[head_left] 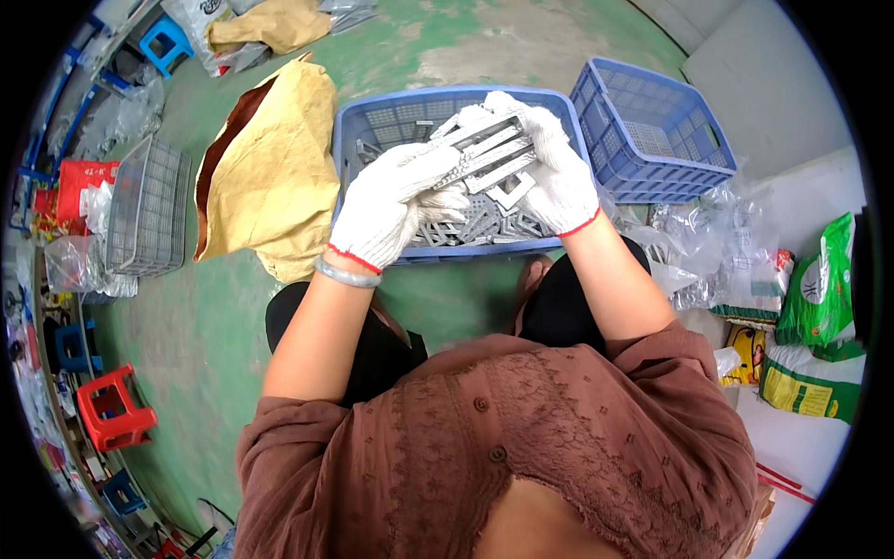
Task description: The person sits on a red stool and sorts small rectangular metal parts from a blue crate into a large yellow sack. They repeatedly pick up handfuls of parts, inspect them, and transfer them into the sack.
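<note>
Both my hands wear white knit gloves with red cuffs and are raised over a blue plastic crate (466,94). Between them is a small stack of grey metal brackets (489,154), lying side by side and tilted. My left hand (396,191) closes on the left ends of the stack, thumb on top. At the other end, my right hand (559,172) wraps around the brackets, its fingers curled over the far side. One squarish bracket (511,191) hangs by the right palm. Many loose metal pieces (480,224) lie in the crate below, partly hidden by my hands.
Left of the crate stands a yellow woven sack (275,158), with a grey basket (149,210) beyond. A second blue crate (666,177) sits at the far right. Plastic bags (712,242) and a green bag (819,284) lie right. A red stool (115,408) stands left.
</note>
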`<state>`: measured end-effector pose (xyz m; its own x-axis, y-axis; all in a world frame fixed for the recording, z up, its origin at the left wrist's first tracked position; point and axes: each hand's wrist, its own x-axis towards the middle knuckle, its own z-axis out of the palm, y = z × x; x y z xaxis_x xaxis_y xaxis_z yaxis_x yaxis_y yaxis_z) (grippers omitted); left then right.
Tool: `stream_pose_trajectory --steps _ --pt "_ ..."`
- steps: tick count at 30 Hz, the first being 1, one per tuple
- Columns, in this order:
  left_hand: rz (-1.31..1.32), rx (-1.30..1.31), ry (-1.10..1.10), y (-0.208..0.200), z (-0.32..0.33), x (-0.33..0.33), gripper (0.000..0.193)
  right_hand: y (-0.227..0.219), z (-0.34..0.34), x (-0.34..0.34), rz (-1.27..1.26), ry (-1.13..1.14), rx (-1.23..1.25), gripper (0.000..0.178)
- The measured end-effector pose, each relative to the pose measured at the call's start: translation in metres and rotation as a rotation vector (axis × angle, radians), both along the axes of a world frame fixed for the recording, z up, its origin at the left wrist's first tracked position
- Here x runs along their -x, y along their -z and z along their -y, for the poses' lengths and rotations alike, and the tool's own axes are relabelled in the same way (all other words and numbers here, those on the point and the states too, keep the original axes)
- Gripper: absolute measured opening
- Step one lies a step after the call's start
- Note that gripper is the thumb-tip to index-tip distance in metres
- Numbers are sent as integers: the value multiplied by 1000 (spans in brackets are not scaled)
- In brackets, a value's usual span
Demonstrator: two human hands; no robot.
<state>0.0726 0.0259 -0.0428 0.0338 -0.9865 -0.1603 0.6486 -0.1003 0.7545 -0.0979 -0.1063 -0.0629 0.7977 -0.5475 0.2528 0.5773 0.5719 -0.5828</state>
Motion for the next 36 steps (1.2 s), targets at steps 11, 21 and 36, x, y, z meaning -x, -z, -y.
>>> stream_pose_trajectory --steps 11,21,36 --pt "345 62 -357 16 7 15 34 10 2 9 -363 169 -403 33" --pt "455 181 -394 19 9 15 39 7 11 1 -452 123 -338 39" --pt "357 42 -359 25 18 8 32 19 7 4 -606 249 -71 60"
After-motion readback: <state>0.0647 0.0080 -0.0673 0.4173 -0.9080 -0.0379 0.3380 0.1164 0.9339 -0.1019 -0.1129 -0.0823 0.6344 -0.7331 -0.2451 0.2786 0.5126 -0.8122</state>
